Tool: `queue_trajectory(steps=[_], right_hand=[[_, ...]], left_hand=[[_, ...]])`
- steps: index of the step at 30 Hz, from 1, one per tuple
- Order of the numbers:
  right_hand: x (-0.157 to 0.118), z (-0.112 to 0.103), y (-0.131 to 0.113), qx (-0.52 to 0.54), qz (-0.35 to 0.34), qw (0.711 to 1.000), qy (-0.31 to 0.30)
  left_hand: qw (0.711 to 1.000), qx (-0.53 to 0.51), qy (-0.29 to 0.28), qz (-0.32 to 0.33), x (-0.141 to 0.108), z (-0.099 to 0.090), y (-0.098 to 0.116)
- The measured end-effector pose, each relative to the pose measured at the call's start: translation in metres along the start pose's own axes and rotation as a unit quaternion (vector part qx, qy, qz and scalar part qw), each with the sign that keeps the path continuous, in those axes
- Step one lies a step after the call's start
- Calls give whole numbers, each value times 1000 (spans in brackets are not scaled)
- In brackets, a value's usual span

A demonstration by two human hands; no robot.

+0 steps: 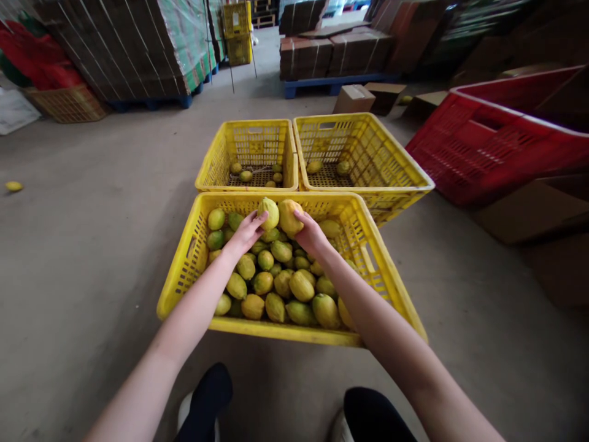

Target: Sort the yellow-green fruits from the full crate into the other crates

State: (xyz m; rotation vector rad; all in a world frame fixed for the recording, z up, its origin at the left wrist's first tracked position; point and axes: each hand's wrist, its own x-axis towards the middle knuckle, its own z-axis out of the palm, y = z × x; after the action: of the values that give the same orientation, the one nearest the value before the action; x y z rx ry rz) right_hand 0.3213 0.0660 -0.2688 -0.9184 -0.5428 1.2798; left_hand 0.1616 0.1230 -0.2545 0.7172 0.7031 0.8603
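My left hand is closed on a pale green-yellow lemon. Beside it, my right hand grips a larger, yellower lemon. Both fruits are held side by side over the far part of a yellow plastic crate. Many green and yellow lemons lie heaped in that crate under my forearms. Directly behind it stand two more yellow crates, the left one with several small lemons on its bottom and the right one with two lemons showing.
A red crate stands at the right, near cardboard pieces. One lemon lies on the floor at far left. Strapped cardboard stacks sit on a blue pallet behind. My feet are just below the near crate.
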Motion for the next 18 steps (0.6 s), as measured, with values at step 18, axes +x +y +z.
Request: queue_trajectory(steps=[18], right_hand=[[-8,-1,-14,-14,38,998,42]], left_hand=[[992,105,63,26,-1,-1,9]])
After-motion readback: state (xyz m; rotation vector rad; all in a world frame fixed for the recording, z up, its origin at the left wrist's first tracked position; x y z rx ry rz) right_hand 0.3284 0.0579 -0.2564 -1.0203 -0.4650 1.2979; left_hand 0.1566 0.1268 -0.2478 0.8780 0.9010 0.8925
